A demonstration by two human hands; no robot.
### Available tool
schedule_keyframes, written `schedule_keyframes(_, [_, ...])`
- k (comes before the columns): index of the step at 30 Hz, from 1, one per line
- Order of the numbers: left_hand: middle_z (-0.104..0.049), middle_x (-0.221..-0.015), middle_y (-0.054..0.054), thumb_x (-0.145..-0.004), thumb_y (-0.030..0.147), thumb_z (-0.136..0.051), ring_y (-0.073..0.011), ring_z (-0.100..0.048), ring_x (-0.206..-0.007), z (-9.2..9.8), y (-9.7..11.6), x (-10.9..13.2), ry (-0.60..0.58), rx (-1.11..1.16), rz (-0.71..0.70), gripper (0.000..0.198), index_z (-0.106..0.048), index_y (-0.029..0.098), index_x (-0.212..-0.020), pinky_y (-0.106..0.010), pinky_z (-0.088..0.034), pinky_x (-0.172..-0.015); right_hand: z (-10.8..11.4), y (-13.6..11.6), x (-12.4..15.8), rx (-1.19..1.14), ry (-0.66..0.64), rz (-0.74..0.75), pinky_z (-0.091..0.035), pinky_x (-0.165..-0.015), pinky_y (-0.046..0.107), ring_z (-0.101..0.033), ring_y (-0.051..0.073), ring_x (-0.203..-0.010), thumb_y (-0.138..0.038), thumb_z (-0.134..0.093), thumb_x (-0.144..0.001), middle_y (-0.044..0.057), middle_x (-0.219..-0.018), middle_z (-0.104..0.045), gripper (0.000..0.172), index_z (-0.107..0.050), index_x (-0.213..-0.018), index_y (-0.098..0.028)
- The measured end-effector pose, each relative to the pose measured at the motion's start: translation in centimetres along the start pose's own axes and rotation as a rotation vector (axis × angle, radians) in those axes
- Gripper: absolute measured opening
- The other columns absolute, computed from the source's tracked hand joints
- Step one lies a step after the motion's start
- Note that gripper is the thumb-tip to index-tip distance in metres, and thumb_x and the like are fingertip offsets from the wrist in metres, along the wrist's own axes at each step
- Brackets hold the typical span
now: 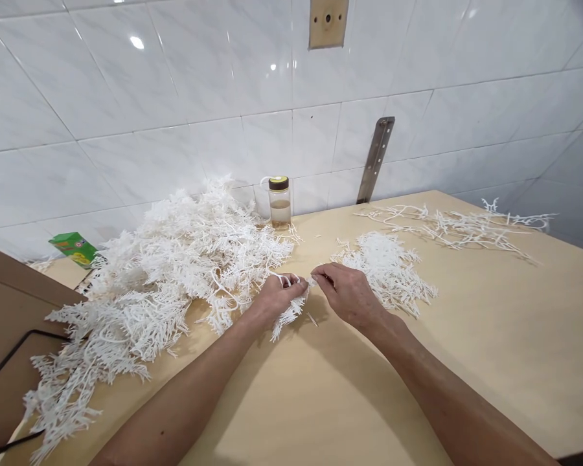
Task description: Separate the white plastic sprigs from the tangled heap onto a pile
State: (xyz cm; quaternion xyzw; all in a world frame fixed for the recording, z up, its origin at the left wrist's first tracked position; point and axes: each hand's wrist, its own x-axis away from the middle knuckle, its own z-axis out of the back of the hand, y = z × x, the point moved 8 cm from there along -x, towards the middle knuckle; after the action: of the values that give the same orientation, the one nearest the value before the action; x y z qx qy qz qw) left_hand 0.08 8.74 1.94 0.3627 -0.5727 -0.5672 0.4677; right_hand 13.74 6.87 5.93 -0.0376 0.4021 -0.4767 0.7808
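Note:
My left hand [279, 294] is closed on a white plastic sprig [290, 315] with fine feathery tips, which hangs below the fingers. Close by on the right, my right hand [342, 290] pinches a small white bit at the sprig's end, between thumb and forefinger. A large tangled heap of white branches [189, 243] lies to the left. Just beyond my right hand is a flatter pile of white sprigs [386, 268]. A thin pale sliver [312, 319] rests on the table under my hands.
Bare white stems [461, 226] lie at the back right of the wooden table [490, 336]. A lidded bottle of liquid [280, 206] stands by the tiled wall. At the left are a green carton [75, 248] and a brown box [19, 310]. A metal bracket [376, 158] leans against the wall.

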Motion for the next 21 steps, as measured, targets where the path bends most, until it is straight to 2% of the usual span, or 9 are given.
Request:
schedule_keyframes(6, [-0.058, -0.066, 0.000, -0.070, 0.032, -0.068, -0.0113, -0.048, -0.062, 0.48, 0.19, -0.16, 0.069, -0.043, -0.037, 0.018, -0.068, 0.014, -0.074, -0.025, -0.035, -0.060, -0.69, 0.27, 0.17, 0.016, -0.104, -0.022, -0.046, -0.072, 0.030, -0.065, 0.018, -0.078, -0.015, -0.049, -0.094, 0.005, -0.087, -0.070, 0.018, -0.066, -0.092, -0.018])
schedule_keyframes(9, [-0.063, -0.071, -0.002, -0.066, 0.023, -0.066, -0.0134, -0.052, -0.066, 0.40, 0.58, 0.17, 0.047, -0.040, 0.013, 0.023, -0.073, 0.013, -0.086, -0.025, -0.036, -0.062, -0.90, 0.43, 0.22, 0.033, -0.142, -0.030, -0.046, -0.073, 0.030, -0.065, 0.018, -0.080, -0.014, -0.048, -0.094, 0.005, -0.089, -0.071, 0.020, -0.068, -0.095, -0.018])
schedule_keyframes(12, [-0.060, -0.066, 0.000, -0.063, 0.019, -0.065, -0.0123, -0.050, -0.063, 0.38, 0.88, 0.51, 0.041, -0.019, 0.067, 0.027, -0.073, 0.013, -0.088, -0.025, -0.035, -0.060, -0.93, 0.47, 0.21, 0.019, -0.161, -0.045, -0.046, -0.075, 0.030, -0.066, 0.018, -0.082, -0.012, -0.048, -0.094, 0.005, -0.092, -0.073, 0.022, -0.069, -0.098, -0.018])
schedule_keyframes(17, [-0.058, -0.063, 0.000, -0.064, 0.023, -0.068, -0.0119, -0.049, -0.061, 0.54, 0.64, 0.31, 0.058, -0.003, 0.055, 0.021, -0.072, 0.012, -0.081, -0.025, -0.035, -0.059, -0.56, 0.25, 0.10, -0.018, -0.126, -0.053, -0.046, -0.073, 0.029, -0.065, 0.017, -0.079, -0.013, -0.050, -0.093, 0.005, -0.089, -0.072, 0.020, -0.069, -0.096, -0.019])
schedule_keyframes(21, [-0.061, -0.063, -0.001, -0.067, 0.036, -0.074, -0.0125, -0.050, -0.059, 0.83, 0.01, -0.19, 0.074, -0.061, 0.000, 0.026, -0.072, 0.012, -0.076, -0.026, -0.036, -0.058, -0.34, 0.31, 0.01, -0.028, -0.109, -0.067, -0.045, -0.070, 0.029, -0.063, 0.017, -0.075, -0.014, -0.050, -0.092, 0.004, -0.086, -0.071, 0.017, -0.067, -0.092, -0.019])
